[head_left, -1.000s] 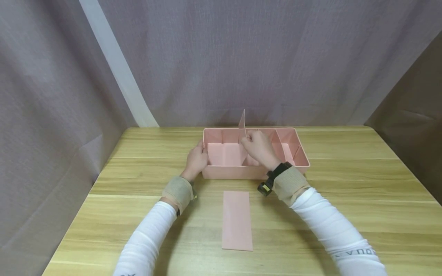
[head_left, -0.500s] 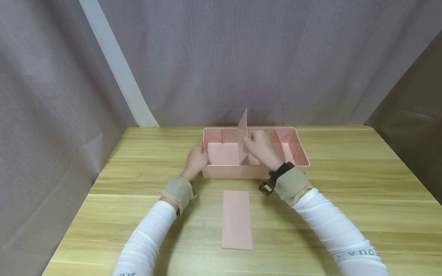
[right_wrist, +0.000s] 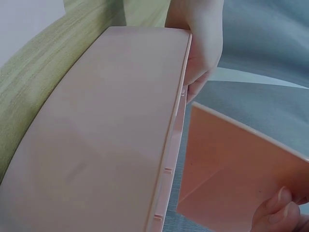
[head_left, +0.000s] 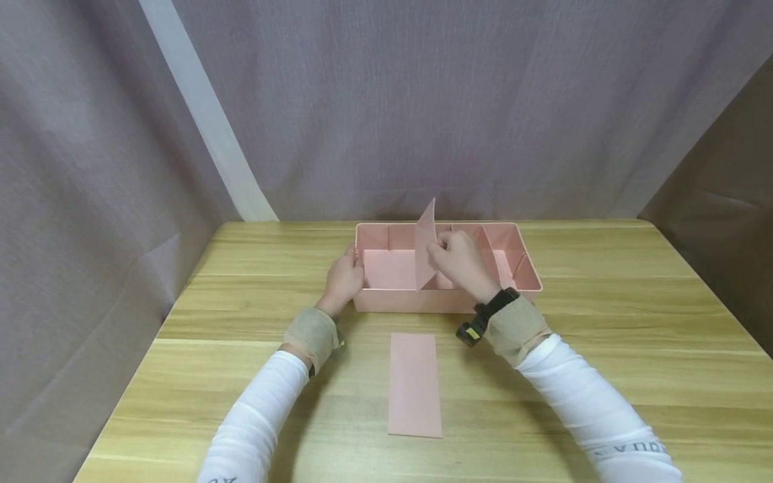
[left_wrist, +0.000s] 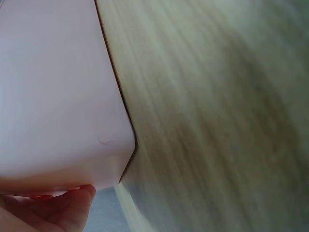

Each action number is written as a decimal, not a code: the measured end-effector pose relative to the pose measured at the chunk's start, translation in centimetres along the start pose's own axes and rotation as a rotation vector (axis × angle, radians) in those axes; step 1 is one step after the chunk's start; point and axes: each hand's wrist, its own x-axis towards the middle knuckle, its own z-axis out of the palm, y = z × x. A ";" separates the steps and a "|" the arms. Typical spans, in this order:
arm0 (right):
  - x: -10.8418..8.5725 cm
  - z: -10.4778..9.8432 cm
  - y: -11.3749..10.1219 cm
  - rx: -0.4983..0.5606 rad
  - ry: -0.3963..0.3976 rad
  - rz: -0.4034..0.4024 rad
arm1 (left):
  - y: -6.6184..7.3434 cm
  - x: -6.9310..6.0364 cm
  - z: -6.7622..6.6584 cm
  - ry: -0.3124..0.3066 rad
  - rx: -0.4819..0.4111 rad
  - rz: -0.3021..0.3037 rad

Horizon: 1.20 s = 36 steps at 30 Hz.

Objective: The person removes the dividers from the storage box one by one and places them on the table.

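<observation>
A long pink box (head_left: 417, 302) with slotted inner walls stands on the wooden table. At its left end my left hand (head_left: 344, 278) grips the end wall near the rim; the left wrist view shows fingers (left_wrist: 72, 205) against the outside. My right hand (head_left: 460, 260) pinches a thin pink divider (head_left: 425, 251) by its right edge. The divider is tilted over the middle of the box, its upper corner above the back rim. In the right wrist view the divider (right_wrist: 227, 164) stands apart from the near rim. The palm side of my right hand is hidden.
Another flat pink divider (head_left: 415, 386) lies on the table (head_left: 241, 376) in front of the box. One divider (head_left: 488, 253) stands across the box toward its right end, beside a short one (head_left: 520, 264). Grey curtain (head_left: 423, 114) hangs behind the table.
My right hand has shifted slightly to the right, and the divider it holds has turned so that more of its face shows. My left hand and the box have stayed in place.
</observation>
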 end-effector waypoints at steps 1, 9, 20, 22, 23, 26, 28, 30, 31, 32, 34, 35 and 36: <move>0.0 0.0 0.0 0.002 0.001 0.000 | 0.0 0.0 0.0 0.000 0.001 0.000; -0.5 0.0 0.5 0.001 0.028 -0.024 | 0.0 0.0 0.0 0.005 0.000 -0.002; -1.4 -0.1 1.0 0.044 0.035 -0.043 | 0.1 -0.2 0.0 -0.006 -0.017 -0.002; -1.5 -0.2 1.0 0.059 0.033 -0.051 | 0.1 -0.2 0.0 -0.009 -0.015 -0.001; -1.6 -0.2 1.0 0.062 0.034 -0.059 | 0.0 -0.2 0.0 -0.008 -0.014 0.000; -1.8 -0.2 1.1 0.058 0.041 -0.073 | 0.0 -0.2 0.0 -0.010 -0.014 0.003; -1.9 -0.2 1.1 0.056 0.044 -0.074 | 0.0 -0.1 0.1 -0.007 -0.009 0.007; -2.1 -0.2 1.1 0.051 0.048 -0.076 | -0.1 -0.1 0.1 -0.007 -0.009 0.007; -2.1 -0.2 1.1 0.048 0.051 -0.078 | -0.1 -0.1 0.1 -0.009 -0.010 0.004; -2.2 -0.2 1.1 0.050 0.053 -0.080 | -0.1 -0.1 0.1 -0.008 -0.009 0.003; -2.3 -0.3 1.1 0.048 0.057 -0.087 | -0.1 -0.1 0.1 -0.009 -0.012 0.000; -2.3 -0.3 1.1 0.050 0.058 -0.088 | -0.1 0.0 0.1 -0.008 -0.011 -0.002; -2.4 -0.3 1.1 0.055 0.059 -0.092 | -0.1 0.0 0.1 -0.010 -0.014 -0.002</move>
